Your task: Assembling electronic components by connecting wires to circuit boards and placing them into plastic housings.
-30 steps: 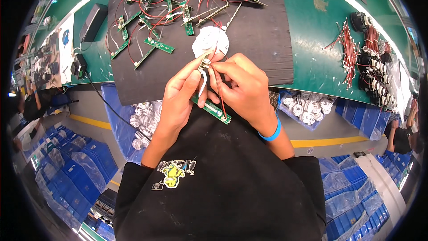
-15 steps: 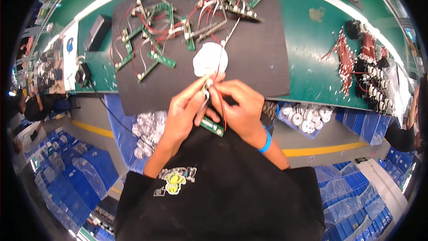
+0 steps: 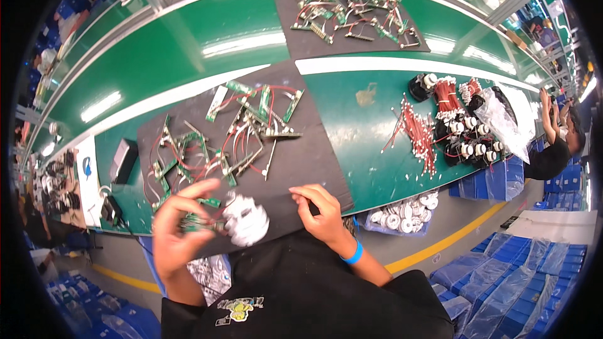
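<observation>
My left hand (image 3: 179,232) is at the front left of the black mat (image 3: 308,157), smeared by motion. Its thumb and forefinger curve apart, and a green circuit board (image 3: 191,221) shows between them; whether the hand grips it is unclear. Just right of those fingers, a white round piece (image 3: 246,221) lies on the mat, blurred. My right hand (image 3: 320,210) hovers over the mat's front edge, fingers loosely bent and the thumb a little apart, with nothing visible in it. Behind both hands lie several green boards (image 3: 251,110) joined by red and white wires.
Red wires with white ends (image 3: 418,135) lie on the green table right of the mat, beside black-and-white round parts (image 3: 461,141). Another dark mat (image 3: 295,41) holds more wired boards farther back. A bin of white rings (image 3: 405,213) stands below the front edge.
My hands were together in front of my chest on a wired circuit board; now they are apart, the left out to the left, the right empty. The view has swung rightward and up.
</observation>
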The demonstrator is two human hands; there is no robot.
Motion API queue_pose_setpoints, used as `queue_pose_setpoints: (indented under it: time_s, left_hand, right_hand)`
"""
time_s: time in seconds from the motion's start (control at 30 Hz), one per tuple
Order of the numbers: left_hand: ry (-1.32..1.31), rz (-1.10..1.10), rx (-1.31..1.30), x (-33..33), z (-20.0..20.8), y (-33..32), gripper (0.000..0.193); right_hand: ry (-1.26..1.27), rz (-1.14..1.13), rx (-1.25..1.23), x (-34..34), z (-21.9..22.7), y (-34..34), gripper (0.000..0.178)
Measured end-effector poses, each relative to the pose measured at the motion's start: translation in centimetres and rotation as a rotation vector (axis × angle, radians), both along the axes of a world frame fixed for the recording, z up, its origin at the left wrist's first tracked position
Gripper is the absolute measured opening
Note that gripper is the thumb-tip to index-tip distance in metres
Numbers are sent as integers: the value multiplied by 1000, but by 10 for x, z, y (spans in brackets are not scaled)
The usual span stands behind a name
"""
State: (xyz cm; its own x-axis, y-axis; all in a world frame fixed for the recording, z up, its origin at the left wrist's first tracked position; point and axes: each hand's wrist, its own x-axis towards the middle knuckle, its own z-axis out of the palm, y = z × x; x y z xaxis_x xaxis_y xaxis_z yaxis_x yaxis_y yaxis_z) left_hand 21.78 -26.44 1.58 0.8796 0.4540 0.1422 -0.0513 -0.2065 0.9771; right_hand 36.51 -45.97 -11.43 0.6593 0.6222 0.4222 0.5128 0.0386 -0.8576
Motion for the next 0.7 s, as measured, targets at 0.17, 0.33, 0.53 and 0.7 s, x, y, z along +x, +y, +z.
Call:
queue_pose_setpoints:
  time_s: [0.17, 0.33, 0.53, 0.7]
  left_hand:
    - [-230, 68, -617, 6, 1, 92, 36]
    - [-174, 378, -326, 56, 31, 165, 36]
    - [50, 397, 105, 113, -45, 391, 36]
    - [294, 560, 746, 106, -106, 509, 40]
  right_hand:
    - [108, -35, -131, 3, -8, -7, 20]
    - [-49, -65, -87, -5, -17, 0, 17]
    - [-149, -107, -97, -6, -20, -2, 17]
    - [-157, -106, -125, -1, -12, 2, 14]
